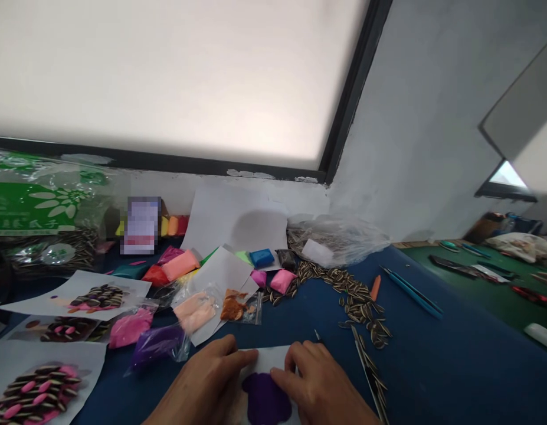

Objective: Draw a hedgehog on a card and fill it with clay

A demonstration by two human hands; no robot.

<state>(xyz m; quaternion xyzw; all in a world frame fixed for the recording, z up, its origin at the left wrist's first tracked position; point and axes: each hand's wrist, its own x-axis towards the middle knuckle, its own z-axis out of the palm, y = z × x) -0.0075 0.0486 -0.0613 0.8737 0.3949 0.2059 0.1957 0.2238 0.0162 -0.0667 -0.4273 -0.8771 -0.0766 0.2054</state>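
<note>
A flat, rounded piece of purple clay (268, 400) lies on a small white paper (273, 356) close in front of me. On the left side of this paper, my left hand (211, 375) rests with its thumb stretched across the upper part, above the clay. My right hand (320, 378) is on the other side, its thumb touching the clay's upper right edge. The right fingers are bent and apart from the thumb; nothing shows between them. Both hands look open, though some fingers are partly hidden. A thin dark pointed tool (318, 335) shows its tip behind the right hand.
Left lie wrapped purple clay (158, 345), pink clay (130, 326) and sheets bearing seed-covered clay pieces (38, 392). Loose sunflower seeds (344, 283) spread behind, near metal tweezers (370, 378) and blue tweezers (410, 290). A phone (141, 225) stands near the wall.
</note>
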